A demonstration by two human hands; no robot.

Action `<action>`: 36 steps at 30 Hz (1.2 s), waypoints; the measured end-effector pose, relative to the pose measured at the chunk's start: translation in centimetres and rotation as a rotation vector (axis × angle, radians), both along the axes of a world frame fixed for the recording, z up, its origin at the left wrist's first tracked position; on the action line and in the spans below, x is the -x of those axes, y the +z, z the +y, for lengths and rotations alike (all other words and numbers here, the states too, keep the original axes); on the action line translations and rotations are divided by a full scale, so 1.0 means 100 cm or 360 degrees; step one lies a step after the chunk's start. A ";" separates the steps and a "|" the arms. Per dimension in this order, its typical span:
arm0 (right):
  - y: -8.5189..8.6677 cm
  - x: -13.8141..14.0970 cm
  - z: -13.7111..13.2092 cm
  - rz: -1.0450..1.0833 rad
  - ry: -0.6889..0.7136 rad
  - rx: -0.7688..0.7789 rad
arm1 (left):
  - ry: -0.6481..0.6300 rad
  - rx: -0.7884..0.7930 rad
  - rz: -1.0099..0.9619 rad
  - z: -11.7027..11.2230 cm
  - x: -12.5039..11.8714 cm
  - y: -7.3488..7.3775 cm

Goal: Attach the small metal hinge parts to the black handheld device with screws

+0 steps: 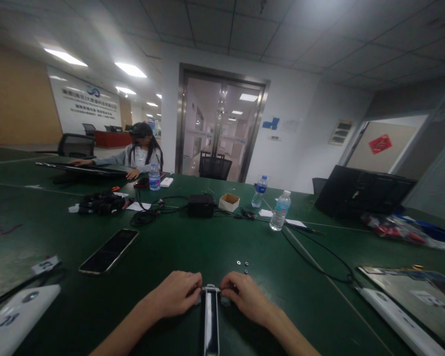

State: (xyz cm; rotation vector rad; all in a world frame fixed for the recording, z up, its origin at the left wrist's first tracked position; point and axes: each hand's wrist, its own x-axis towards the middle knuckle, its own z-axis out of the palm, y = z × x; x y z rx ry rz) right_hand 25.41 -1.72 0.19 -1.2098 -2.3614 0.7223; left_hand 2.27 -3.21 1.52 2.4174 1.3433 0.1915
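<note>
A long, narrow, shiny metal piece (pixel 211 321) lies on the green table, pointing from me toward the far side. A short crosspiece sits at its far end; the exact kind of part is not clear. My left hand (pixel 180 292) pinches the crosspiece's left end with thumb and fingers. At the right end, my right hand (pixel 245 295) does the same, its fingers curled in. Small greyish bits show under both hands, too blurred to name. Just beyond the right hand lie several small metal parts (pixel 246 264) that look like nuts or washers.
Left of me are a phone (pixel 109 251) and a white device (pixel 20 319). Ahead stand a black box (pixel 200 205), an open carton (pixel 229 202) and bottles (pixel 281 211), with cables around. A panel (pixel 415 296) lies right. Across the table sits a person (pixel 141 148).
</note>
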 end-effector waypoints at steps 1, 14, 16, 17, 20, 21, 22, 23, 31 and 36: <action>0.000 0.000 0.000 0.0004 0.0002 -0.0002 | 0.0002 0.0002 0.0003 0.000 0.000 0.000; -0.008 -0.001 0.004 0.0021 -0.0023 -0.0036 | -0.0009 -0.0059 0.0030 0.000 0.000 0.000; -0.008 -0.001 0.004 0.0023 -0.0034 -0.0025 | -0.0003 -0.0053 0.0029 -0.001 0.000 0.001; -0.008 -0.001 0.004 0.0026 -0.0037 -0.0016 | -0.0001 -0.0051 0.0031 -0.001 0.000 0.002; -0.006 0.000 0.004 0.0037 -0.0046 0.0016 | -0.0001 -0.0043 0.0034 -0.002 -0.001 0.003; -0.005 0.000 0.004 0.0039 -0.0045 0.0029 | -0.0001 -0.0040 0.0035 -0.002 -0.001 0.003; -0.004 0.000 0.003 0.0039 -0.0043 0.0042 | -0.0004 -0.0037 0.0033 -0.001 -0.001 0.003; -0.003 0.000 0.003 0.0037 -0.0043 0.0053 | -0.0007 -0.0035 0.0029 -0.001 -0.001 0.003; -0.006 0.001 0.005 0.0048 -0.0054 0.0042 | -0.0004 -0.0043 0.0039 -0.002 -0.001 0.004; -0.013 0.002 0.005 0.0144 -0.0070 0.0076 | -0.0011 -0.0070 0.0059 -0.001 -0.001 0.003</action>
